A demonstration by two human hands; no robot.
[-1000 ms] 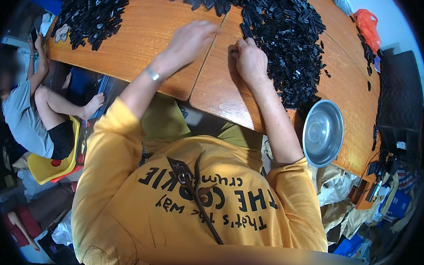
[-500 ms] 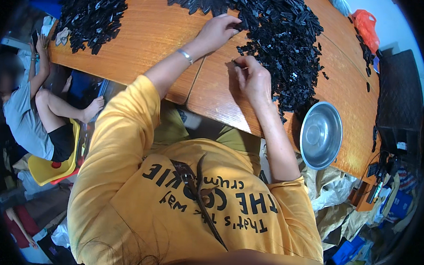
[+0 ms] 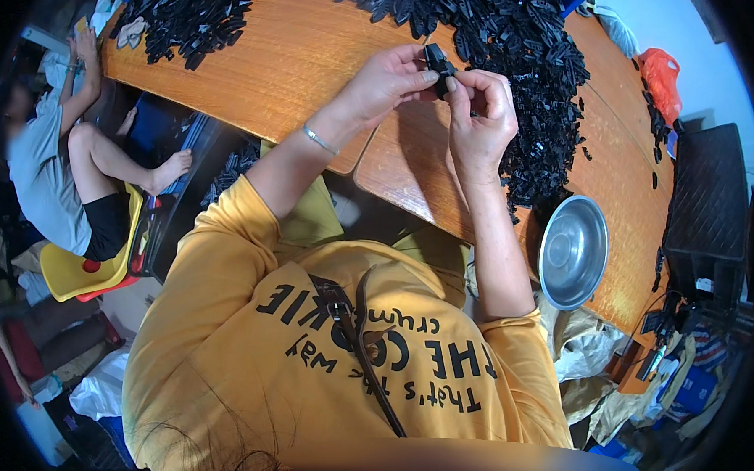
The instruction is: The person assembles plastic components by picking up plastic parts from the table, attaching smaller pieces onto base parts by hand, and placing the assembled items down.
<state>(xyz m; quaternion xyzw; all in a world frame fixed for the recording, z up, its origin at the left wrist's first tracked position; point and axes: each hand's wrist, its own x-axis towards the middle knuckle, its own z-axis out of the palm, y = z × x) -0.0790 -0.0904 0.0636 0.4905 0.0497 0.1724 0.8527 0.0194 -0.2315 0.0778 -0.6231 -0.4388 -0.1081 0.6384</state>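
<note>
Above the wooden table (image 3: 317, 73) both hands meet at a small black plastic part (image 3: 436, 63). My left hand (image 3: 386, 86) pinches it between thumb and fingers, so the part's dark upper end sticks up. My right hand (image 3: 483, 114) is closed, its thumb and fingertips pressed at the part's lower right side. Whether the right fingers hold a second small piece I cannot make out. Just beyond and to the right of the hands spreads a large heap of small black plastic pieces (image 3: 543, 91), with longer black parts (image 3: 412, 5) at its far side.
Another heap of black parts (image 3: 193, 17) lies at the far left. A metal bowl (image 3: 573, 252) stands by the table's right front edge. A red plastic bag (image 3: 659, 84) sits at the far right, near a black box-like object (image 3: 711, 191). Another person (image 3: 56, 171) sits at the left.
My hands, apart over the table near the heap before, have come together. The left now holds a black part up, and the right has moved up to it.
</note>
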